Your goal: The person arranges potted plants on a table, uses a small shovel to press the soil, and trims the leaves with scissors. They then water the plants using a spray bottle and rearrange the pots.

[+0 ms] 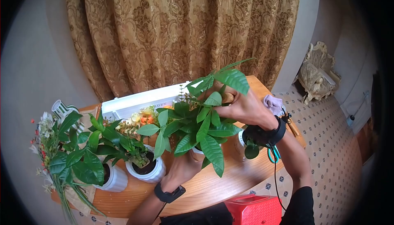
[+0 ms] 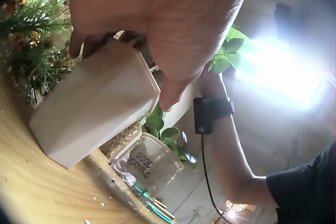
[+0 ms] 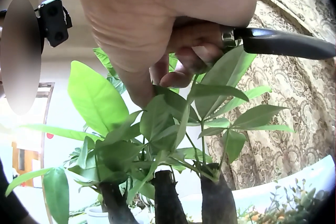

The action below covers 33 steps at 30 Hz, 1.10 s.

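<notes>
A leafy green plant [image 1: 211, 143] with several thick cut trunks stands in a white tapered pot [image 2: 94, 103]. My left hand [image 1: 182, 169] grips this pot near its rim, the thumb on the near side. Above the trunks, my right hand [image 1: 244, 108] holds a small trowel [image 3: 286, 44] by its wooden handle, its dark blade pointing sideways toward the curtain. Fingers of that same hand reach in among the leaves [image 3: 157, 124]. Foliage hides most of the pot and its soil in the head view.
Two white pots [image 1: 150, 173] with plants stand at left, beside a flower bunch [image 1: 45, 151]. Behind is a white planter box [image 1: 143, 95] with flowers. At right stand a GOOD MORNING pot [image 2: 149, 163] and teal-handled scissors [image 1: 273, 154]. A red stool [image 1: 258, 210] is below the table edge.
</notes>
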Motion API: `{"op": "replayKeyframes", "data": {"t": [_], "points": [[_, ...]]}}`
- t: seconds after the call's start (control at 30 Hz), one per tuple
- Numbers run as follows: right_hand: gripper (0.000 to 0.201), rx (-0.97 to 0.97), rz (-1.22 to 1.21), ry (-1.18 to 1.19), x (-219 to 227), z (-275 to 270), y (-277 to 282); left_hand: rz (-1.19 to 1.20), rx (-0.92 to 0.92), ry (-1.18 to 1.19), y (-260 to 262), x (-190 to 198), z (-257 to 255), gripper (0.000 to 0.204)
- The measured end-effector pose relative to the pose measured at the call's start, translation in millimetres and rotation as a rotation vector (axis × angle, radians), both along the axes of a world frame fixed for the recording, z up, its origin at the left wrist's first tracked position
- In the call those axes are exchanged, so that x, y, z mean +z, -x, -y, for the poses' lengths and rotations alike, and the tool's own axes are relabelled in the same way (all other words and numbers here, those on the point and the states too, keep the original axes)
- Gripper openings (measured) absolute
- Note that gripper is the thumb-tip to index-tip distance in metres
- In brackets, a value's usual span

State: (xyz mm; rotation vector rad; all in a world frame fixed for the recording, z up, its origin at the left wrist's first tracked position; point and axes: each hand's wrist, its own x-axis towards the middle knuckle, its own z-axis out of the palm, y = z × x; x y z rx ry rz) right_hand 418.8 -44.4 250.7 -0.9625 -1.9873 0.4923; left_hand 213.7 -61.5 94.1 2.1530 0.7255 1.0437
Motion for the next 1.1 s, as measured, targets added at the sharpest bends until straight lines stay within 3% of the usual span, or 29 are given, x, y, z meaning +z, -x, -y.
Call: {"op": "replayKeyframes", "data": {"t": [0.3, 0.37, 0.4, 0.5, 0.57, 0.6, 0.73, 0.8, 0.93, 1.0, 1.1], "points": [[0.027, 0.006, 0.092, -0.186, 2, 1, 1, 0.034, 0.111, 0.013, 12, 22, 32, 0.056], [0.027, -0.007, 0.070, -0.232, 0, 0, 5, 0.066, 0.348, 0.038, 19, 35, 58, 0.062], [0.026, -0.019, 0.049, -0.276, -1, -1, 6, 0.062, 0.348, 0.036, 25, 36, 68, 0.062], [0.025, -0.036, -0.009, -0.088, -8, -1, 2, 0.024, 0.423, -0.178, 47, 45, 90, 0.064], [0.024, -0.048, 0.008, -0.171, -1, 2, 5, 0.144, 0.391, -0.312, 57, 60, 102, 0.036], [0.023, -0.063, 0.030, -0.252, 3, 3, 6, 0.166, 0.357, -0.423, 60, 66, 101, 0.026], [0.023, -0.099, 0.070, -0.204, 5, 2, 1, 0.201, 0.322, -0.645, 55, 122, 83, 0.026], [0.024, -0.041, -0.054, -0.142, 7, 3, 3, 0.136, 0.303, -0.700, 37, 147, 56, 0.022], [0.026, -0.047, -0.033, -0.117, 9, 2, -1, 0.074, 0.339, -0.663, 13, 151, 17, 0.018], [0.027, -0.073, -0.057, -0.014, 11, 4, -1, 0.038, 0.341, -0.497, 7, 152, 9, 0.024], [0.029, -0.096, -0.005, -0.050, 15, 5, -4, 0.000, 0.411, -0.394, 0, 157, 10, 0.028]]}}
